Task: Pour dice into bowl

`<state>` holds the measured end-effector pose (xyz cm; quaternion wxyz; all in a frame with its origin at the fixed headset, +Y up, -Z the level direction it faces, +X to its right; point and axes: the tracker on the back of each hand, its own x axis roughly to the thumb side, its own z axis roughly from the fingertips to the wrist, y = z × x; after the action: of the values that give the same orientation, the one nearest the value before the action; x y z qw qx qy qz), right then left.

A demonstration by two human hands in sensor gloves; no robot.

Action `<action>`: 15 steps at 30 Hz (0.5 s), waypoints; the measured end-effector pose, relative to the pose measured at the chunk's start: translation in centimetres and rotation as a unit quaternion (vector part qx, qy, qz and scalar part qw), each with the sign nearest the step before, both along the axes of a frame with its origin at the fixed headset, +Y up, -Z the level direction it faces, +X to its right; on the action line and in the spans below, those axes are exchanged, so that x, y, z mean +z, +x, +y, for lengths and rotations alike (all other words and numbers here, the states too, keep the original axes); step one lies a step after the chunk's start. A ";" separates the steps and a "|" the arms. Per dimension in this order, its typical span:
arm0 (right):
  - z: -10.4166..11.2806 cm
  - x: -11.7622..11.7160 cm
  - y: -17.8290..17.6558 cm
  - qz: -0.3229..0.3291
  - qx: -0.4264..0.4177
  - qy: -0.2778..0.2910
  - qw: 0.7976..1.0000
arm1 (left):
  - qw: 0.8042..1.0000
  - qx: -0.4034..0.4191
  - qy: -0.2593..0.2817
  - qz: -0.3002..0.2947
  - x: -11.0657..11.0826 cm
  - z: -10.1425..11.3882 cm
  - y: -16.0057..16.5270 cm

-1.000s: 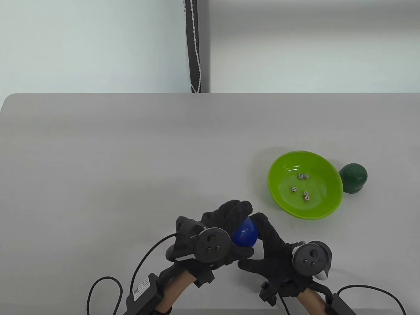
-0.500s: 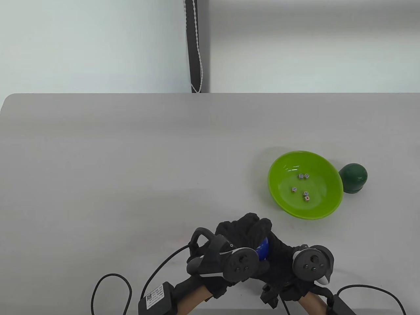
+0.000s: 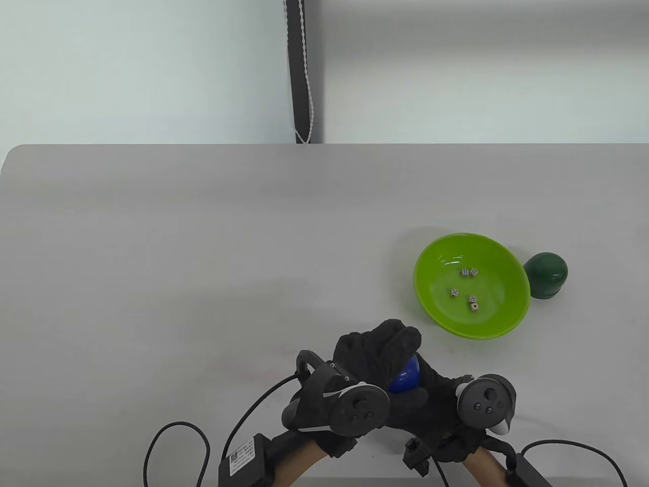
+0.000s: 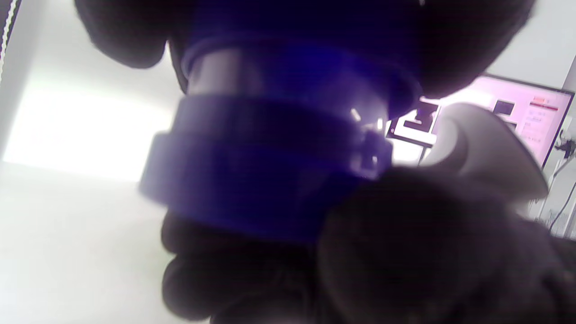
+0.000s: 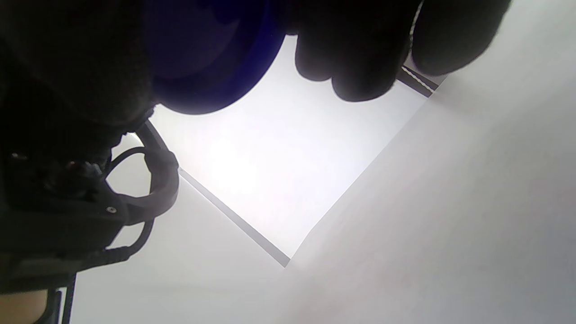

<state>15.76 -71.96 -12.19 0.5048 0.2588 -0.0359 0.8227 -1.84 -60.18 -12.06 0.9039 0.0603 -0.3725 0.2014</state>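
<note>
Table view: both hands meet at the near edge of the desk (image 3: 203, 228). The left hand (image 3: 372, 355) curls over the top of a blue dice cup (image 3: 405, 378), and the right hand (image 3: 438, 401) cups it from below and the side. This two-handed grip probably keeps the cup's base and shell together so nothing spills early. Beyond and to the right of the grip sits the green bowl (image 3: 499, 317), holding five dice (image 3: 469, 289). A dark green cup (image 3: 546, 274) stands dome-up, touching the bowl's far right side. The blue cup is mostly covered by gloves.

Left wrist view: the blue dice cup (image 4: 270, 148) fills the frame, with a stepped rim or base ring. Left fingers (image 4: 126, 31) wrap it from above; a right-hand finger (image 4: 427, 234) presses from below. The picture is blurred, so whether dice are inside cannot be told.

Right wrist view: the cup's rounded blue edge (image 5: 216, 67) shows at the top between dark gloved fingers (image 5: 351, 54) (strongly backlit). The bowl is out of frame.
</note>
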 end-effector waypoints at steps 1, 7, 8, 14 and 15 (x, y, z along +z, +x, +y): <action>0.0 0.0 0.0 0.000 0.000 0.001 1.000 | 1.000 0.005 0.002 0.001 0.0 0.2 -0.2; -0.1 -0.2 0.2 -0.005 -0.003 -0.005 1.000 | 0.998 0.053 0.020 0.024 -0.3 1.8 -2.6; -0.1 -0.3 0.3 -0.007 -0.006 -0.005 1.000 | 0.998 0.055 0.018 0.030 -0.4 2.0 -3.1; 0.1 -0.5 0.9 -0.018 -0.019 -0.007 1.000 | 0.992 0.014 0.041 0.122 -2.4 0.9 -7.2; 0.1 -0.5 0.9 -0.020 -0.019 -0.007 1.000 | 0.990 0.001 0.044 0.135 -2.8 0.3 -7.7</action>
<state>16.70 -71.84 -12.74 0.5214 0.2376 -0.0452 0.8183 -9.52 -59.91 -14.81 0.9421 0.1273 -0.2556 0.1758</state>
